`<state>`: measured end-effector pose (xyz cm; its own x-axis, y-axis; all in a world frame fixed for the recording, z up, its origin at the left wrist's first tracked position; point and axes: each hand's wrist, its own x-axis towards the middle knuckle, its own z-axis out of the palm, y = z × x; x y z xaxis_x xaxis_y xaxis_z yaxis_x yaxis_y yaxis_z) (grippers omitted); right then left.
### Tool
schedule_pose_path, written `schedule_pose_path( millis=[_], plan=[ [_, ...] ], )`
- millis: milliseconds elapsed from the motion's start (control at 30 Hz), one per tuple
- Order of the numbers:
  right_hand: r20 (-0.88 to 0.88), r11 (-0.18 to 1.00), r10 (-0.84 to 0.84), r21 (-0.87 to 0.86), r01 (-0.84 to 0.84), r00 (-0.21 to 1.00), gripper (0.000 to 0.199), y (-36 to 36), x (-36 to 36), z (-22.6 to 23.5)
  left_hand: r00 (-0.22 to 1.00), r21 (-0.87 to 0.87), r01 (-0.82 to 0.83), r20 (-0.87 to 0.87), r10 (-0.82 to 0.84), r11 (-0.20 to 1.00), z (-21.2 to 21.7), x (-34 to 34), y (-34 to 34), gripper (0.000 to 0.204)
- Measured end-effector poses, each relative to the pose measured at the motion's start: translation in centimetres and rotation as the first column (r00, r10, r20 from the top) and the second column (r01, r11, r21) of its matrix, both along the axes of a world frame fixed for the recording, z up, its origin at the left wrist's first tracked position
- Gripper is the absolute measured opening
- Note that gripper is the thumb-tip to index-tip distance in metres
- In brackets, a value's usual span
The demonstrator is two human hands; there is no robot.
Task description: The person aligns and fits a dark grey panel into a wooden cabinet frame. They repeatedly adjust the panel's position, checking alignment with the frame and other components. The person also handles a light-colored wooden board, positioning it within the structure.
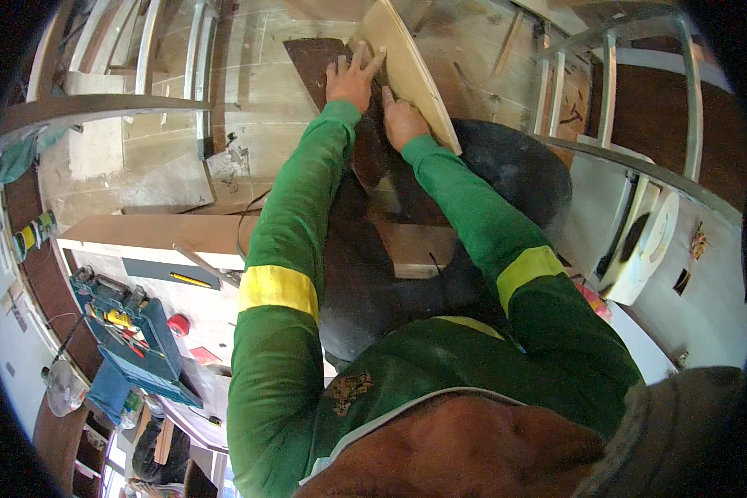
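Pale wooden board (417,81) stands tilted in front of the person, at the upper middle of the view, with its lower end just beside a dark trouser leg (523,178). A dark brown board (307,56) lies beside it on the left, partly covered by the left hand (350,85). Nearer to the body, a wooden block (423,249) is between the legs and takes some of the room there. On the left side is a white panel with brown edge; a yellow pencil (189,280) lies on it, and near it are a red roll (178,324) and an open toolbox (141,340) with tools inside. Farther away, one metal ladder (133,103) stands on the left and another ladder (608,91) on the right, so both sides are rather crowded.

Both arms reach forward, with elbows a little bent. The left hand has its fingers spread, the tips at the pale board. The right hand (405,123) stretches its index finger along this board, other fingers curled; I cannot tell if it grips.

Green sleeves (286,212) look soft, with yellow bands. The pale board is smooth and flat, with a thin, slightly curved-looking edge. The floor (249,75) is tiled and dusty.
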<state>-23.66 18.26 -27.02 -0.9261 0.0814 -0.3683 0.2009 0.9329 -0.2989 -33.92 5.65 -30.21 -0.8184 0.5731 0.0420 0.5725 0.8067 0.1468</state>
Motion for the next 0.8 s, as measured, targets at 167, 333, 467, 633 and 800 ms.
schedule_pose_path(
  millis=[167, 333, 467, 633, 800],
  plan=[
    [0.099, 0.980, -0.079, -0.177, 0.096, 0.992, 0.067, -1.4, -6.3, -5.9, 0.972, -0.030, -0.052, 0.227, 0.057, 0.998, 0.8, -0.5, 0.3, 0.085],
    [0.000, 0.951, -0.055, -0.304, 0.052, 0.999, 0.068, -2.6, -9.5, -8.6, 0.976, 0.019, -0.034, 0.217, 0.029, 0.999, 0.5, -1.0, -0.7, 0.092],
    [0.091, 0.968, -0.026, -0.248, 0.048, 0.996, 0.062, -1.1, -9.2, -8.5, 0.882, -0.074, -0.088, 0.458, 0.112, 0.993, 2.0, -1.6, 0.6, 0.098],
    [0.095, 0.997, 0.062, 0.048, -0.067, 0.993, 0.041, -0.6, -4.1, -7.4, 0.961, -0.052, -0.051, 0.269, 0.063, 0.997, 0.1, -1.8, 0.2, 0.099],
    [0.227, 0.991, 0.090, 0.076, -0.110, 0.970, 0.051, 0.2, 4.5, -4.6, 0.898, -0.113, -0.020, 0.434, 0.067, 0.993, 0.7, -2.8, 0.0, 0.110]
  ],
)
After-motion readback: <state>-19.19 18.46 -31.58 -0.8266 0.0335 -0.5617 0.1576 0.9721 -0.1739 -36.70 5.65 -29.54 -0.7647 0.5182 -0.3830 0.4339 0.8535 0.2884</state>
